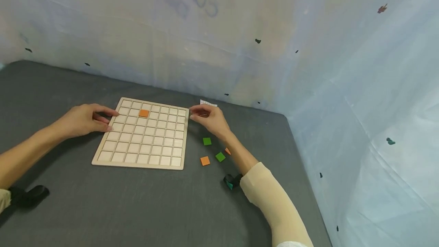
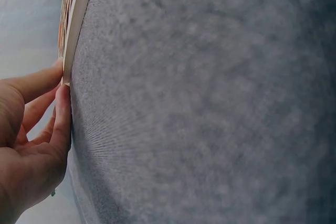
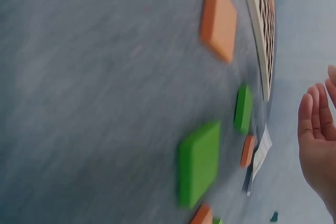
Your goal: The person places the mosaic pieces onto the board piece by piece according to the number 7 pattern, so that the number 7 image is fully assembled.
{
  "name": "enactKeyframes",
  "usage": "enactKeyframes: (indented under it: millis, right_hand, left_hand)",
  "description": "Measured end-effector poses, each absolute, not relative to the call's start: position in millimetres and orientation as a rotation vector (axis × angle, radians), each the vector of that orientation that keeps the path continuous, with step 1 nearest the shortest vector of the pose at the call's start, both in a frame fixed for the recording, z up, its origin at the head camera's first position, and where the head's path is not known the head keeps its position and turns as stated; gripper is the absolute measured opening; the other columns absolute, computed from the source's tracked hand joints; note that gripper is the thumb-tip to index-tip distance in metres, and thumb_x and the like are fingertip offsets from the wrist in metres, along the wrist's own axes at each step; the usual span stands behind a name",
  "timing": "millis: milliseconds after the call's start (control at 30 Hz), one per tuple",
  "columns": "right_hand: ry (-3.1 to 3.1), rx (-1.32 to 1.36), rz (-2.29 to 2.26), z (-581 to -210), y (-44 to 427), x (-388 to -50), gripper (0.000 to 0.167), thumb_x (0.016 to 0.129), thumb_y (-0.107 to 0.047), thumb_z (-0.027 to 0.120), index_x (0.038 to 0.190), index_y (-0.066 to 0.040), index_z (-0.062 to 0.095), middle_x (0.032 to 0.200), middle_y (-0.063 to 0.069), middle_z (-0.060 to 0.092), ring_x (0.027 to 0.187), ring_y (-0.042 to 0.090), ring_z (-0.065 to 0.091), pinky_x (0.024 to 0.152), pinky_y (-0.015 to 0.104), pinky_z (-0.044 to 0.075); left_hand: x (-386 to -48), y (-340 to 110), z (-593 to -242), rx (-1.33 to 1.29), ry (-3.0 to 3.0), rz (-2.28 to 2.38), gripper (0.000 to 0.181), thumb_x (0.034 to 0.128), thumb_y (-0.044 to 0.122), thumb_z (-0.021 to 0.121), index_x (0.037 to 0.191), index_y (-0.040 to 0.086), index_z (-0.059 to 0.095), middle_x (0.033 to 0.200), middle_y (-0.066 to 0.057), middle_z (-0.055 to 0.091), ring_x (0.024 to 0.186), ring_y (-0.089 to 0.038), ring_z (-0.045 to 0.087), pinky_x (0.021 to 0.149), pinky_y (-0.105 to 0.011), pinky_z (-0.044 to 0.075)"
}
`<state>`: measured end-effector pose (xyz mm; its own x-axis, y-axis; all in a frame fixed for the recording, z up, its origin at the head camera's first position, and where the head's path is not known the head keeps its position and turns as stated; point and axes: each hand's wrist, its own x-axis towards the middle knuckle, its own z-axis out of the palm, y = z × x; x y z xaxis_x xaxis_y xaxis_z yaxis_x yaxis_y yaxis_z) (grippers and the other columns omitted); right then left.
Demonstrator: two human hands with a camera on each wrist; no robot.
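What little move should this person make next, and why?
Perhaps bring the right hand in against the right edge of the gridded board. It hovers just off the upper right corner, apparently empty, while the left hand touches the left edge. Steadied from both sides, the board would probably be less likely to slide.

Matt wooden board (image 1: 138,139), smooth tiles (image 1: 205,161), perhaps wood
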<state>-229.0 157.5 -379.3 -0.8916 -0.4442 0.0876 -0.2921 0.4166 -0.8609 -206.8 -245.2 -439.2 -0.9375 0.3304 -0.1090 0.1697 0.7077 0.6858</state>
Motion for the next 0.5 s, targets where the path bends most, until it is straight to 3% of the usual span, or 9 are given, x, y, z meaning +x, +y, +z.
enactKeyframes:
  millis: [133,267,500]
  right_hand:
    - [2.495,-0.625,-1.518,-395,177,-231,0.029,0.094,-0.011,0.070,0.122,-0.003,0.068,0.117,0.017,0.068,0.094,0.034,0.065,0.060,0.042,0.051]
    - [2.479,-0.599,-1.548,-402,191,-232,0.032,0.094,-0.012,0.071,0.124,-0.002,0.067,0.120,0.020,0.065,0.102,0.028,0.066,0.078,0.051,0.054]
    - [2.569,-0.628,-1.470,-400,209,-232,0.031,0.093,-0.012,0.072,0.123,-0.003,0.068,0.117,0.019,0.067,0.102,0.028,0.067,0.086,0.036,0.054]
  left_hand:
    - [-207,-245,-439,0.424,2.691,1.053,0.060,0.0880,0.033,0.078,0.137,0.006,0.059,0.121,-0.023,0.063,0.108,-0.038,0.062,0.073,-0.039,0.052]
    - [-206,-246,-438,0.425,2.683,1.050,0.064,0.0868,0.037,0.078,0.138,0.006,0.058,0.124,-0.024,0.062,0.109,-0.039,0.061,0.077,-0.046,0.052]
    - [-210,-246,-435,0.414,2.697,1.050,0.063,0.0877,0.037,0.078,0.138,0.005,0.058,0.125,-0.024,0.061,0.109,-0.038,0.061,0.078,-0.045,0.051]
